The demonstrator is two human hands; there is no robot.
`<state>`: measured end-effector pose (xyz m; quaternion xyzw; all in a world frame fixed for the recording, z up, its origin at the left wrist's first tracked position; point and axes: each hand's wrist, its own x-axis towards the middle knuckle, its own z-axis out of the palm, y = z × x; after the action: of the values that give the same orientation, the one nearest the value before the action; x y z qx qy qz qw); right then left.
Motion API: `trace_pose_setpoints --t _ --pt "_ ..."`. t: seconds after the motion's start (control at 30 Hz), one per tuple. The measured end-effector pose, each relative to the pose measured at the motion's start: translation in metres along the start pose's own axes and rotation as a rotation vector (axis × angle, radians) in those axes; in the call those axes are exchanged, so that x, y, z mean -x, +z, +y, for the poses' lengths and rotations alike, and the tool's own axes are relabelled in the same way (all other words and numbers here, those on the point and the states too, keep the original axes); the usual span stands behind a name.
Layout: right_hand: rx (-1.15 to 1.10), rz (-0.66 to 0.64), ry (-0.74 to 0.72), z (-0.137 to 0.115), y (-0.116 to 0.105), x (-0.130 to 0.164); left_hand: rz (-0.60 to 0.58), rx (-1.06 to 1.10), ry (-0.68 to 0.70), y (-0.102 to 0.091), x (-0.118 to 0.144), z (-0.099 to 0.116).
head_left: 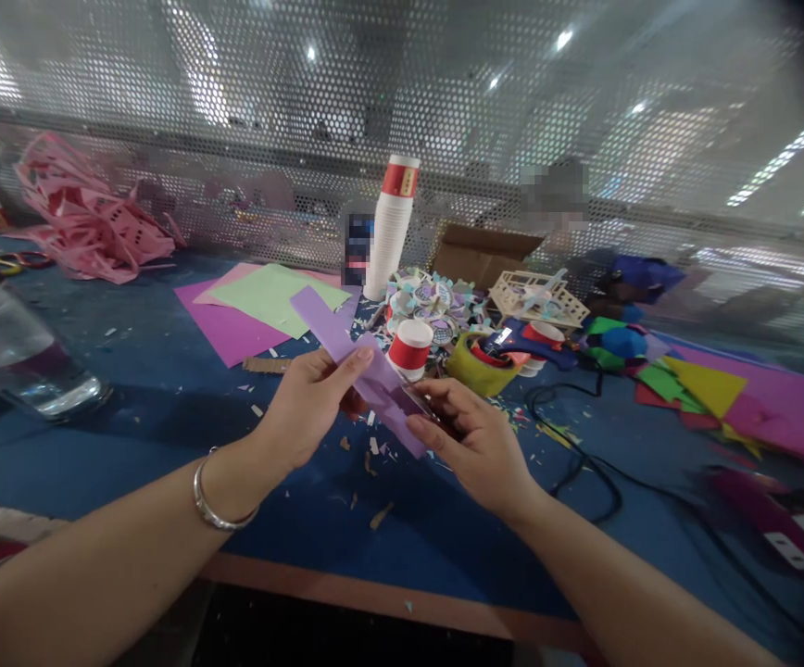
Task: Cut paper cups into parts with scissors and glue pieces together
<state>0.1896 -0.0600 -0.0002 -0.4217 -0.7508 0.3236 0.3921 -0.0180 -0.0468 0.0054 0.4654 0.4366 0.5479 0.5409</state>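
A strip of purple paper (325,324) slants across the middle, pinched between the thumb and fingers of my left hand (311,398). My right hand (475,445) is closed around a pair of scissors (421,403), whose blades meet the lower part of the strip; most of the handles are hidden by the fingers. A cut flap of the paper hangs toward the table under the blades. Just behind the strip stands an upside-down red and white paper cup (412,346), with a pile of small paper cutouts (436,301) behind it.
A tall stack of paper cups (392,232) rises at the back. Coloured sheets (273,296) and crumpled pink paper (96,218) lie left, near a clear container of water (47,371). Right are a yellow tape roll (478,366), a black cable (603,463) and more coloured paper (777,398).
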Motion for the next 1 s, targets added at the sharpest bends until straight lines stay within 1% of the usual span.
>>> trace_pose_setpoints --t 0.1,0.17,0.27,0.37,0.43,0.57,0.63,0.7,0.8,0.9,1.0 --pt "-0.023 -0.050 -0.016 0.000 -0.001 -0.002 -0.035 0.082 -0.077 0.000 0.000 0.002" --pt "-0.037 -0.094 0.007 0.001 -0.002 -0.004 -0.072 0.129 -0.119 0.000 0.000 0.004" --pt "-0.041 -0.147 0.035 0.002 -0.004 -0.007 -0.122 0.185 -0.148 0.001 0.001 0.008" --pt "-0.065 -0.159 0.005 0.002 -0.005 -0.007 -0.145 0.221 -0.161 0.001 0.001 0.011" --pt "-0.109 -0.143 0.018 0.002 -0.005 -0.006 -0.159 0.233 -0.145 0.001 0.001 0.011" --pt "-0.265 -0.131 0.201 0.004 -0.002 -0.003 -0.156 0.227 -0.047 0.000 0.001 0.010" --pt "-0.312 -0.133 0.245 0.005 0.000 -0.002 -0.143 0.201 -0.016 0.000 0.001 0.009" --pt "-0.305 -0.109 0.211 0.004 0.000 -0.003 -0.150 0.162 -0.001 0.001 0.003 0.008" --pt "-0.285 -0.079 0.147 -0.001 -0.001 -0.005 -0.194 0.117 -0.010 0.004 0.006 0.006" --pt "-0.315 -0.105 0.159 -0.009 -0.002 -0.008 -0.229 0.116 -0.076 0.007 0.008 0.005" --pt "-0.328 -0.112 0.167 -0.012 -0.004 -0.009 -0.228 0.124 -0.120 0.008 0.009 0.004"
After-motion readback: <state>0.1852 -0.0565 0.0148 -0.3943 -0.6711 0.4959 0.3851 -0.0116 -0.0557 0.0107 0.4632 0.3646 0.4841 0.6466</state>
